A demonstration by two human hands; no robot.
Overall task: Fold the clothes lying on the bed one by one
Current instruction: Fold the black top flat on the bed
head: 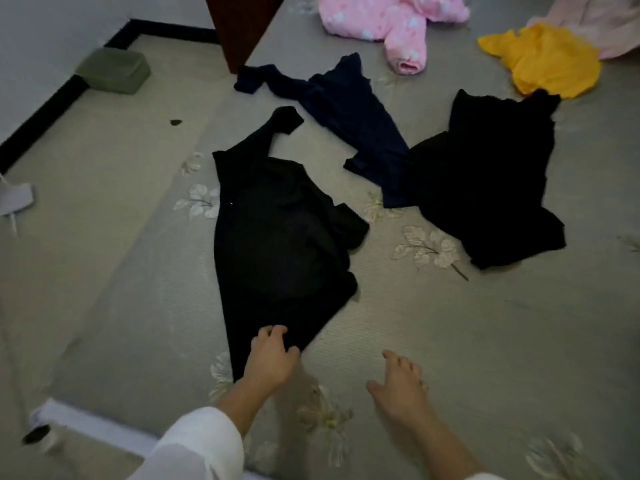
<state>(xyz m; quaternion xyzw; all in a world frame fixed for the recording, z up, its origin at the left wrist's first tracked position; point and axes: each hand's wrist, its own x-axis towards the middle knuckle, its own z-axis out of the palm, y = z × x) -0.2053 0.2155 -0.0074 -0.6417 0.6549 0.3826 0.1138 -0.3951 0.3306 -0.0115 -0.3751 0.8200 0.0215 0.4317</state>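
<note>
Gripping the black top (277, 237) by its hem, the left hand (272, 353) should prob tug it flat at the bed (485, 323) edge while the slack, empty right hand (401, 389) smooths it.

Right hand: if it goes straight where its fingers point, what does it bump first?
The right hand crosses bare bedsheet, then probably meets the nearest black shirt at its right edge; depth is unclear.
</note>
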